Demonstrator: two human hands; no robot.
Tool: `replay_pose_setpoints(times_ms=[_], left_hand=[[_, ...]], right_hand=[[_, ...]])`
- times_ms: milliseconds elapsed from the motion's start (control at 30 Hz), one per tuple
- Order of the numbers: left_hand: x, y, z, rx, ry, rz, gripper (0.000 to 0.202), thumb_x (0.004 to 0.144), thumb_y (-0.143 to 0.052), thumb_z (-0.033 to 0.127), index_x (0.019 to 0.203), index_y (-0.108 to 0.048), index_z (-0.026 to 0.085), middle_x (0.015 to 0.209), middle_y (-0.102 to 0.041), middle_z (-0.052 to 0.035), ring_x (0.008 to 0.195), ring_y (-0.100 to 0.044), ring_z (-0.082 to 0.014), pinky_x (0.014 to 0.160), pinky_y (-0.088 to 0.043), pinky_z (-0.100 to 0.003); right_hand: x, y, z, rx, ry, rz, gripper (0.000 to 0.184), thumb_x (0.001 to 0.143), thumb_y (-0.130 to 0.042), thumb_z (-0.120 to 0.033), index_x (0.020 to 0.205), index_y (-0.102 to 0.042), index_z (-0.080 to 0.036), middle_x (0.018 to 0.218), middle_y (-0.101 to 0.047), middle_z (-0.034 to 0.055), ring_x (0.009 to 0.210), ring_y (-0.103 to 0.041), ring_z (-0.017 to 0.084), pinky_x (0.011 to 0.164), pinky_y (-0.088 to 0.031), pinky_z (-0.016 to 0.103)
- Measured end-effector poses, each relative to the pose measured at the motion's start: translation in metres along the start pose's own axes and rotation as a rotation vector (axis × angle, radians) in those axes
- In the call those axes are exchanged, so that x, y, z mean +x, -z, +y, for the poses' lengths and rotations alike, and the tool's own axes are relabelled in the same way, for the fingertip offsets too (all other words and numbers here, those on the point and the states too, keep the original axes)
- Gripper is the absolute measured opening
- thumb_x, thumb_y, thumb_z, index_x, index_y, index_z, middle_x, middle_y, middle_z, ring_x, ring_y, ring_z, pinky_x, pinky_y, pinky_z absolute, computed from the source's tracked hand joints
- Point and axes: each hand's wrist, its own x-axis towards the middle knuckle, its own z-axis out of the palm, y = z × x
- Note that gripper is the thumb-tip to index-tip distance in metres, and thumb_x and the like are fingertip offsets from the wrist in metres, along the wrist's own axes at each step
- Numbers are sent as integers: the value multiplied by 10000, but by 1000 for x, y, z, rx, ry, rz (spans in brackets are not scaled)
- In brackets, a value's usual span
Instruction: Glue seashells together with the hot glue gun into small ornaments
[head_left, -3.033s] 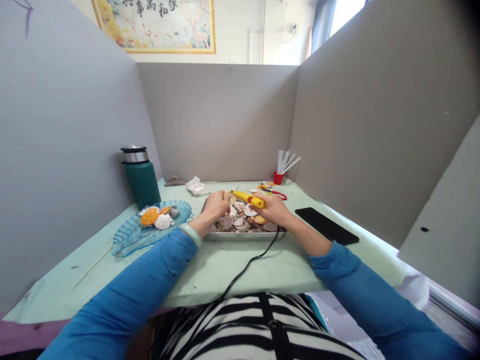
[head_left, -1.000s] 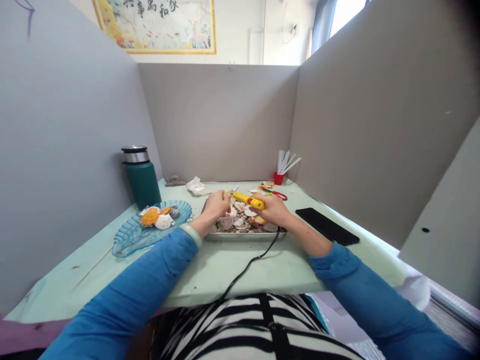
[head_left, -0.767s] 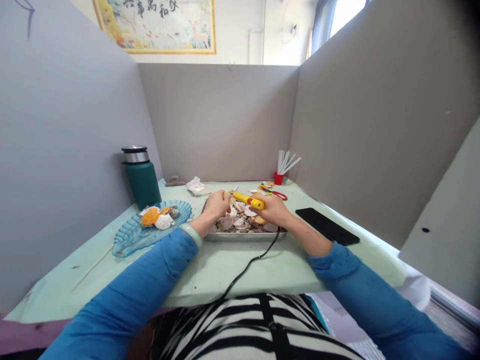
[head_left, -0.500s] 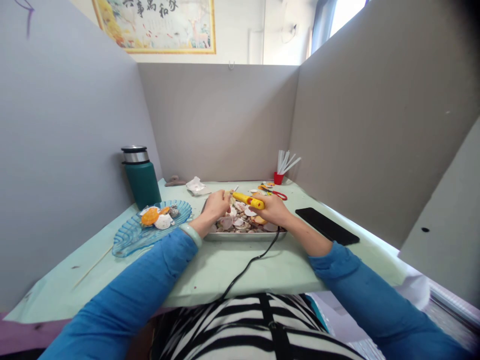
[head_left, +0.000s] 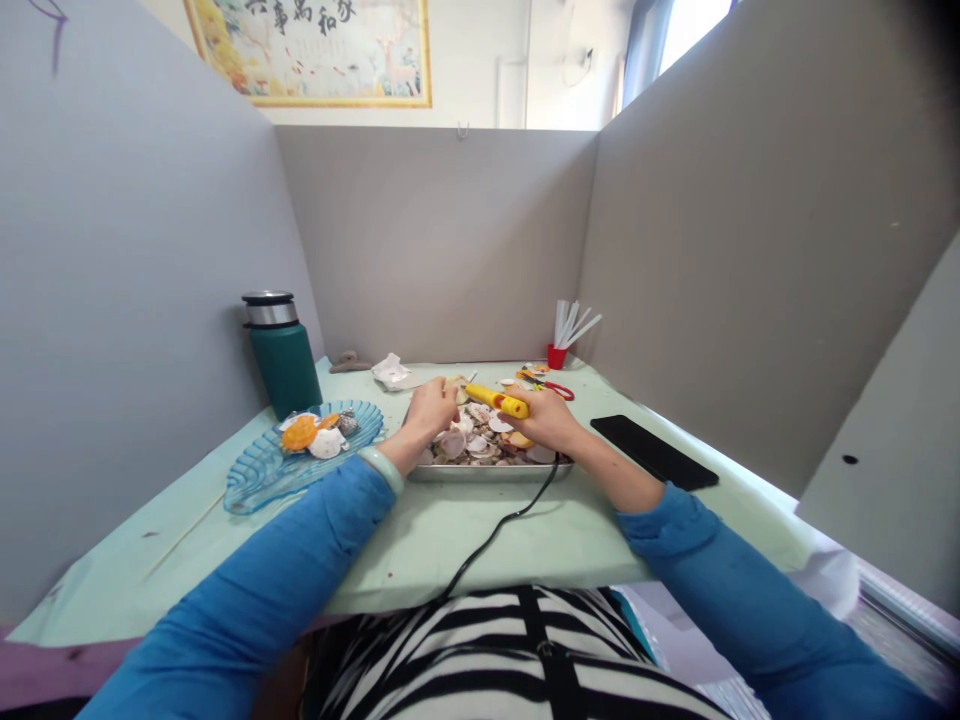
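Note:
My right hand (head_left: pixel 546 418) is wrapped round a yellow hot glue gun (head_left: pixel 495 399), whose nozzle points left toward my left hand. A black cord (head_left: pixel 511 516) runs from it down over the table edge. My left hand (head_left: pixel 433 408) is closed in a pinch on a pale shell (head_left: pixel 459 388), partly hidden behind the fingers and close to the nozzle. Whether the nozzle touches it, I cannot tell. Both hands are above a metal tray (head_left: pixel 491 473) full of loose shells (head_left: pixel 480 440).
On the left are a blue shell-shaped plate (head_left: pixel 259 478) with orange and white shells (head_left: pixel 300 433), a green bottle (head_left: pixel 283 360) and a thin stick (head_left: pixel 184 536). Glue sticks in a red cup (head_left: pixel 556 357), red-handled scissors (head_left: pixel 556 389) and a black phone (head_left: pixel 652 450) are right. Grey partitions (head_left: pixel 442 240) enclose the table.
My left hand has shifted very slightly, and more of the pale shell shows past its fingers. The glue gun and my right hand stay where they were.

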Motion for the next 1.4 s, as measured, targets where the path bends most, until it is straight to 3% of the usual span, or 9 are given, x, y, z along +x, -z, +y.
replay_pose_setpoints(times_ms=[933,1400], left_hand=[[0,-2,-4,-11,-32,-79,243,830,-358,320,755,-522,158,535,-614,-7,350,-470,-78,404,-316,-180],[-1,1,1,-17,4,-27,207,823,-370,278,807,-528,145,535,-610,-5,344,-463,-73,421,-328,-181]], right_hand=[[0,0,-1,-14,3,1,211,736,-527,-384,813,-617,-209,697,-614,10,628,-527,126,544,-291,202],[0,-1,1,-3,11,2,217,743,-524,-386,812,-622,-205,708,-611,8,620,-516,115,553,-292,200]])
